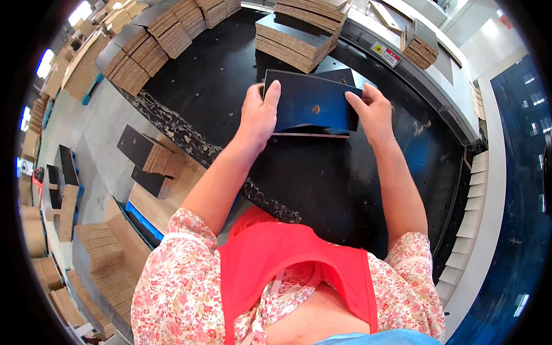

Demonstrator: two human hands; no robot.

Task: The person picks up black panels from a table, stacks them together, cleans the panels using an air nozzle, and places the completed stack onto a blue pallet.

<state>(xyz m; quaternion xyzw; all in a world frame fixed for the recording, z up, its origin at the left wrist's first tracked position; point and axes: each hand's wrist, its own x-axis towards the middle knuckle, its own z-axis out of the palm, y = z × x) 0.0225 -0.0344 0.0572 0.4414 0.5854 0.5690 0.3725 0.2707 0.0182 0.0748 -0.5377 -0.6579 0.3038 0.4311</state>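
Board, glossy, dark, oblong, is above the black table. I see the left hand and right hand pinching its ends, thumbs on its face, forearms reaching forward. Beyond stands a rough-edged chipboard stack.

Left grip and right grip hold a dark panel over a black table.

left hand partly hidden behind dark panel, rear board stack cut off by top edge
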